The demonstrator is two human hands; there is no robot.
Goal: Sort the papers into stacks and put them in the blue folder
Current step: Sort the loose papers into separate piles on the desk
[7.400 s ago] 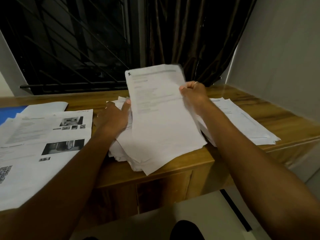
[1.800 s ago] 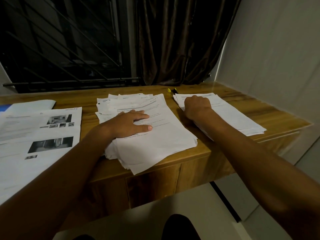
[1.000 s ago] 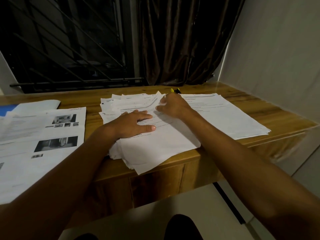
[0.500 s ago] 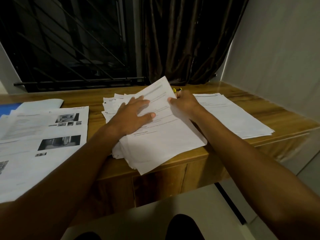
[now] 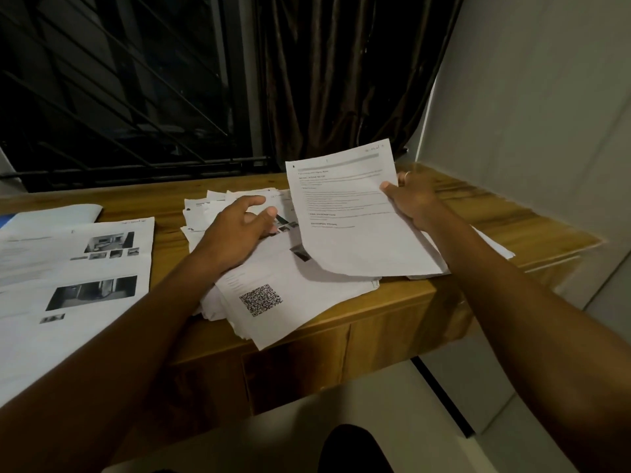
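heap: untidy pile of white printed papers (image 5: 273,291), QR page on top, overhanging wooden desk (image 5: 512,213) edge; unsorted, I judge.
left hand (image 5: 235,233): heel on pile, fingers loosely curved, gripping nothing; likely steadying.
right hand (image 5: 415,199): 2 o'clock, pinches white text sheet (image 5: 351,233) by its edge, tilted, probably for reading.
blue folder (image 5: 5,221): sliver, 9 o'clock, mostly out of view.

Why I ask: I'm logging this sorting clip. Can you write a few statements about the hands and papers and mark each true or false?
1. The right hand holds a printed sheet raised above the desk. True.
2. The left hand grips a pen. False: it rests on the middle pile with no pen.
3. A QR code shows on the middle pile's top sheet. True.
4. The left stack has a blank top sheet. False: it carries photos and text.
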